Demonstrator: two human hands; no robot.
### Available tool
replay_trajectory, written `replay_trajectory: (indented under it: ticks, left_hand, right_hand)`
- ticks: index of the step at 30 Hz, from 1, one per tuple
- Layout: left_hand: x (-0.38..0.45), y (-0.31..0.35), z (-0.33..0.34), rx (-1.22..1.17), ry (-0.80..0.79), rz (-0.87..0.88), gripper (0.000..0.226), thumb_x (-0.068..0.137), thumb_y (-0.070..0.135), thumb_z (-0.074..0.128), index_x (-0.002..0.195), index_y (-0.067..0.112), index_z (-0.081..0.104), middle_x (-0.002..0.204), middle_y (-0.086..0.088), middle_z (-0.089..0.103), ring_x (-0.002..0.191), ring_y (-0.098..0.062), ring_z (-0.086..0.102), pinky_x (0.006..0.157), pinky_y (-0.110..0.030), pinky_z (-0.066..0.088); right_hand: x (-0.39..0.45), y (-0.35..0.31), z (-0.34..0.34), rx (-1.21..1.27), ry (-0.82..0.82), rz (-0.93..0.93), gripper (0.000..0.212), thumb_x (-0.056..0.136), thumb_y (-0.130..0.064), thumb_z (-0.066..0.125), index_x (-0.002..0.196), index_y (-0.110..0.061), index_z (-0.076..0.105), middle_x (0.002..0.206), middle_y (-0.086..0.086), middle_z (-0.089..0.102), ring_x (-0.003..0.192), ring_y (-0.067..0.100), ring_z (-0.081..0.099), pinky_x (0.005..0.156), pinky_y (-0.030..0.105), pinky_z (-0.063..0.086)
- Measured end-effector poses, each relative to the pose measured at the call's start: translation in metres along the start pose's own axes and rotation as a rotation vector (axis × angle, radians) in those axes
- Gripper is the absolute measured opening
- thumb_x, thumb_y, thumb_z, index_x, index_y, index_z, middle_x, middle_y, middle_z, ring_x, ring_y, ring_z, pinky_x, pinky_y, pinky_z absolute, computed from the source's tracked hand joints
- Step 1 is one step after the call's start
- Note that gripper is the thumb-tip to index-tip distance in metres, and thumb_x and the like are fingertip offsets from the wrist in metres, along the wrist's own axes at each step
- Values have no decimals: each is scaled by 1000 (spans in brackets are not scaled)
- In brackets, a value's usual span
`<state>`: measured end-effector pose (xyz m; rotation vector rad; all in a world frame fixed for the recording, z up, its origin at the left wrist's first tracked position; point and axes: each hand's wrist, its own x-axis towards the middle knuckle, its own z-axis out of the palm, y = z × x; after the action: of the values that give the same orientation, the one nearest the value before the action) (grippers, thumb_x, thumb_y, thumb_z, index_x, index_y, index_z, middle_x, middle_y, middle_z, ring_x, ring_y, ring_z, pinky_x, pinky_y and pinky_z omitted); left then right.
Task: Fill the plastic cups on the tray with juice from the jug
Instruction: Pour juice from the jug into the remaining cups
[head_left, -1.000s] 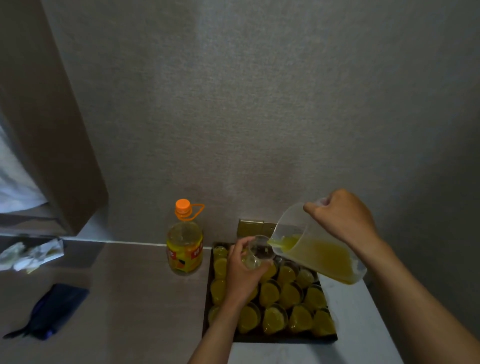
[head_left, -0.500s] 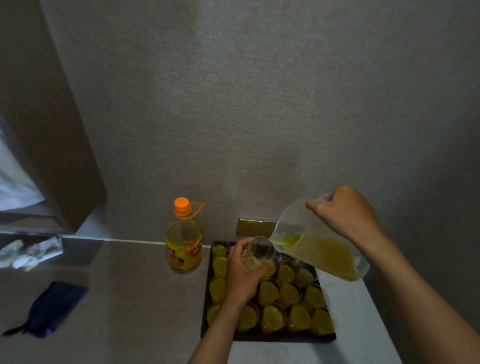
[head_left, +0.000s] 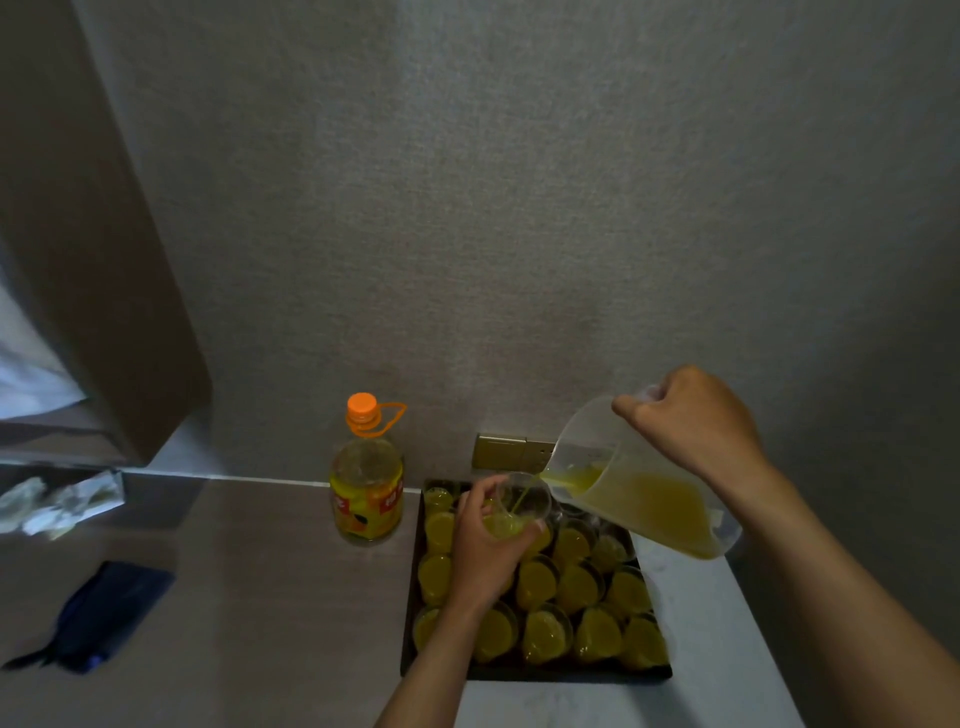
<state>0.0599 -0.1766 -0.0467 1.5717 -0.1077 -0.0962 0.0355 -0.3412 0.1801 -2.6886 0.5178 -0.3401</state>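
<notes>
Far to my left a dark blue pouch (head_left: 106, 616) lies on the counter, and the orange-capped juice bottle (head_left: 367, 480) stands just beside the tray's (head_left: 566, 673) left edge, untouched. Over the tray's far rows my left hand (head_left: 488, 540) holds one clear plastic cup (head_left: 519, 506) lifted and tilted toward the spout, fingers and thumb curled round its wall. A second ago the cup was dry and the jug only leaning; now a thin yellow stream runs from the spout into it and juice pools at its bottom, so the fill has begun. To the right, my right hand (head_left: 691, 421) grips the jug (head_left: 639, 483) by its handle, tipped well over, still about half full. Nearly all the other cups (head_left: 576, 597) on the tray already look full, so I judge this is among the last.
</notes>
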Motion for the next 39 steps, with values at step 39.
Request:
replay_trajectory:
  ticks: [39]
  left_hand:
    - [-5,-3,2,-13,0,-20,59,72,30,89,112,58,56,131,19,52,119,2,48,87,-22,47]
  right_hand:
    - [3,7,5,-27,-11,-14,44,86,-39,69,54,-20,45,50,-2,44,47,18,43,54,30,36]
